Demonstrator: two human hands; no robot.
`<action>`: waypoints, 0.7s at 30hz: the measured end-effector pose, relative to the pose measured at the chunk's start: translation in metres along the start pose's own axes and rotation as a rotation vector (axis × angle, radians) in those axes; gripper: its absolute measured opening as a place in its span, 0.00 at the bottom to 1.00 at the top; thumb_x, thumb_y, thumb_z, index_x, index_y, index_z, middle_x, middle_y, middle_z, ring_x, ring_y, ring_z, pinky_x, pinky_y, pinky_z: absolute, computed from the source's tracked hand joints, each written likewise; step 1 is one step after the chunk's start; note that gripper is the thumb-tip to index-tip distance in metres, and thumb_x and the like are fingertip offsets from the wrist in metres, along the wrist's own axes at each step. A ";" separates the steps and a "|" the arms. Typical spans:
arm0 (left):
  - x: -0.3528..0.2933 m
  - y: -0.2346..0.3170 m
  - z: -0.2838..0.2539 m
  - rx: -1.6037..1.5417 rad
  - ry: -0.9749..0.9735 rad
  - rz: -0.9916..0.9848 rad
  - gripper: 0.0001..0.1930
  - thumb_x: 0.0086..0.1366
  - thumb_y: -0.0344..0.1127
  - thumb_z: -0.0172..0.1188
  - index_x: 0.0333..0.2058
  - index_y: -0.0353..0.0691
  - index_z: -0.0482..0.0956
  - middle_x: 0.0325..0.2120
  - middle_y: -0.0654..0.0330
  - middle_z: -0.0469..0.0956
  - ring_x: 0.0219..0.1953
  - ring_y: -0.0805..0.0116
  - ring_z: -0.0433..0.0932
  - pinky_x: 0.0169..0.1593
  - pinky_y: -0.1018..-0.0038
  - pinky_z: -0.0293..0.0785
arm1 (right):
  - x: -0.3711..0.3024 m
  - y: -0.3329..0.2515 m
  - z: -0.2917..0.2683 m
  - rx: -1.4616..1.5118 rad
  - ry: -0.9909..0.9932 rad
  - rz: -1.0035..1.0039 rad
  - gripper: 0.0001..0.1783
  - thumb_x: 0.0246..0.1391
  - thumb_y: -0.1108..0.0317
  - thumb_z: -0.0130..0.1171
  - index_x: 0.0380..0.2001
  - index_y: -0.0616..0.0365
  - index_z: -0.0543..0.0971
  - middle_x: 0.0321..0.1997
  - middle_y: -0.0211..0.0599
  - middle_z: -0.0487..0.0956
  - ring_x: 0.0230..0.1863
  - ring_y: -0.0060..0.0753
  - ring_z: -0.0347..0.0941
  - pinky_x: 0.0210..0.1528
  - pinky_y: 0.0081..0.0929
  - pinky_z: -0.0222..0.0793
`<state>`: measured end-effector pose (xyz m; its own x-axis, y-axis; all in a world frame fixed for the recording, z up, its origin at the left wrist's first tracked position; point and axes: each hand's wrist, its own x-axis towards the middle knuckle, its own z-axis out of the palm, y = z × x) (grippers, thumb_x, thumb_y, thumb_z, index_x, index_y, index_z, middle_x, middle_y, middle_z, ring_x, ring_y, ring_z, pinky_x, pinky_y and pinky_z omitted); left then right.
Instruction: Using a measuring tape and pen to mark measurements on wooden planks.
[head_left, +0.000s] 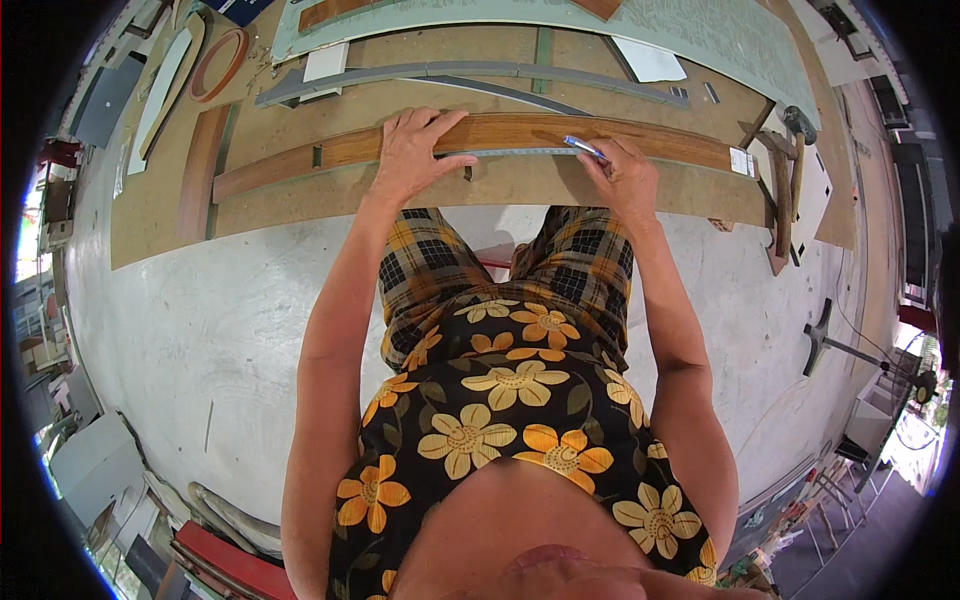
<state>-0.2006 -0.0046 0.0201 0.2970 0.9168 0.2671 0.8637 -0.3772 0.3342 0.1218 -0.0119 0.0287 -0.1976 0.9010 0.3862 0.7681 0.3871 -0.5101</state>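
A long brown wooden plank (500,130) lies across the workbench in front of me. My left hand (408,158) rests on it left of the middle, fingers spread over the wood and thumb pointing right along the near edge. A thin metal ruler (515,152) runs along that edge between my hands. To the right, my right hand (625,180) is closed round a blue and white pen (585,147), whose end points left over the plank. A small dark notch (318,157) shows in the plank's left part, and a white label (742,162) sits at its right end.
A hammer (797,124) and other wooden-handled tools lie at the bench's right end. Beyond the plank is a long grey strip (470,70), with a pale green sheet (700,50) farther back. Another board (200,170) and an orange ring-shaped coil (219,66) are at left.
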 end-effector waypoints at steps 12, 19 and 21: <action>-0.001 -0.002 0.005 0.032 0.016 0.015 0.36 0.52 0.62 0.68 0.57 0.52 0.77 0.49 0.57 0.75 0.53 0.54 0.72 0.62 0.56 0.60 | -0.002 0.008 0.009 0.025 0.025 0.017 0.11 0.51 0.62 0.69 0.36 0.51 0.80 0.32 0.33 0.80 0.32 0.39 0.78 0.31 0.33 0.72; 0.000 -0.001 0.005 0.067 0.022 0.135 0.39 0.55 0.61 0.67 0.60 0.44 0.72 0.54 0.55 0.74 0.57 0.53 0.71 0.64 0.54 0.59 | 0.001 0.012 0.010 0.018 0.032 -0.028 0.11 0.50 0.63 0.69 0.35 0.51 0.80 0.31 0.32 0.80 0.31 0.39 0.78 0.30 0.32 0.72; 0.002 0.001 0.004 0.082 -0.017 0.132 0.39 0.57 0.60 0.66 0.60 0.42 0.70 0.55 0.54 0.73 0.58 0.53 0.70 0.64 0.54 0.60 | 0.001 0.015 0.011 0.030 0.040 -0.034 0.11 0.50 0.63 0.69 0.35 0.52 0.80 0.30 0.32 0.80 0.31 0.39 0.78 0.29 0.32 0.72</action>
<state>-0.1976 -0.0030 0.0170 0.4163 0.8624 0.2880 0.8470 -0.4830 0.2219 0.1261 -0.0031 0.0131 -0.1979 0.8789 0.4339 0.7425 0.4234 -0.5191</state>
